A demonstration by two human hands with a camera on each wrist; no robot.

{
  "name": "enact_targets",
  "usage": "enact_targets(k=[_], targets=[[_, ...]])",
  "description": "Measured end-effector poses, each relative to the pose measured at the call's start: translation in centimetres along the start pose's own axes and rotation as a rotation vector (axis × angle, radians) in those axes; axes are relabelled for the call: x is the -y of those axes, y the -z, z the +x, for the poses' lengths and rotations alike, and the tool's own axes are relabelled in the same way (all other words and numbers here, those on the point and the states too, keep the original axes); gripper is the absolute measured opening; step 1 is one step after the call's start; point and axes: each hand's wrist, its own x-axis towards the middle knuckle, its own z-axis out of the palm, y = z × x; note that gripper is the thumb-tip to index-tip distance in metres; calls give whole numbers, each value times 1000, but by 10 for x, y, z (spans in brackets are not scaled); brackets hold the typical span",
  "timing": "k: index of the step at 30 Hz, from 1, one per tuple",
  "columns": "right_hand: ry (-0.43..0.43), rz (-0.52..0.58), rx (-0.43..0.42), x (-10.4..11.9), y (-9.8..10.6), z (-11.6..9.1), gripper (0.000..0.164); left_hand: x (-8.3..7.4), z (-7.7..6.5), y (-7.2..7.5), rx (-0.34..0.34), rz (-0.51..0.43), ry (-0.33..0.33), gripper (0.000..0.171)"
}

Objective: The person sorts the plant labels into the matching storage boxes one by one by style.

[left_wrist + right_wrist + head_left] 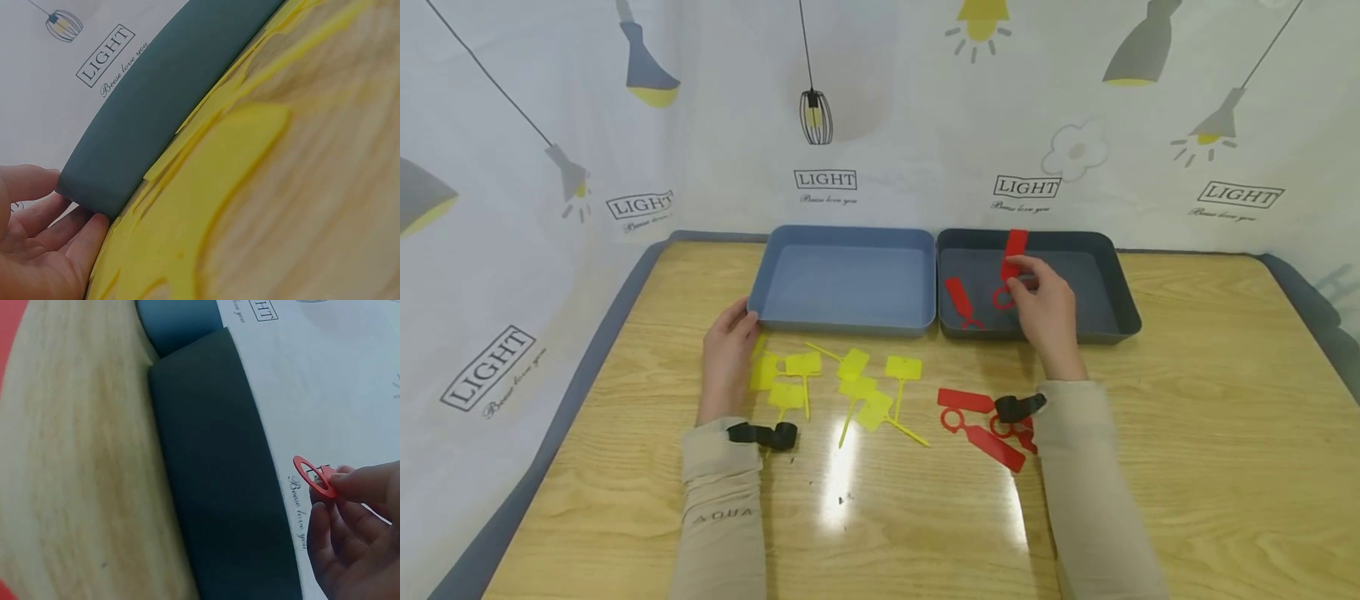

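While the right hand (1048, 317) pinches a red ring-ended tag (1016, 246) between thumb and fingers over the dark gray tray (1105, 283), the left hand (727, 350) grips the near left corner of the blue tray (850, 279). Both shallow rectangular trays sit side by side on a wood-grain table (587, 467).

Only the head view shows inside the trays: a second red tag (958, 297) lies in the left part of the dark gray one. It also shows yellow tags (904, 367), with flat rectangular heads and thin stems, scattered in front of the blue tray, and more red tags (996, 447) to their right, partly covered by a black wrist device (1018, 407). Behind stands a white backdrop (902, 83) printed with lamps and the word "LIGHT".

The left wrist view adds how that grip works: thumb at the tray's upper edge, fingers around its lower corner, yellow tags close by. The right wrist view shows the dark tray's outer wall but not its contents, and the pinched tag's ring clear of the rim.

That tag is flat and bright red, a long strip with a round, hollow ring at one end. In the head view the ring points toward the person and the strip points away, its far end overlapping the tray's back rim.
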Motion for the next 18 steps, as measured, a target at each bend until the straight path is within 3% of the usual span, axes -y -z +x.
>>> enact_targets(k=[10,18], targets=[[24,-62,40,-12,-3,2,28,-5,-4,-2,32,-70,1,45],[77,-134,205,-13,-7,2,32,-12,-12,-4,34,-63,2,46]])
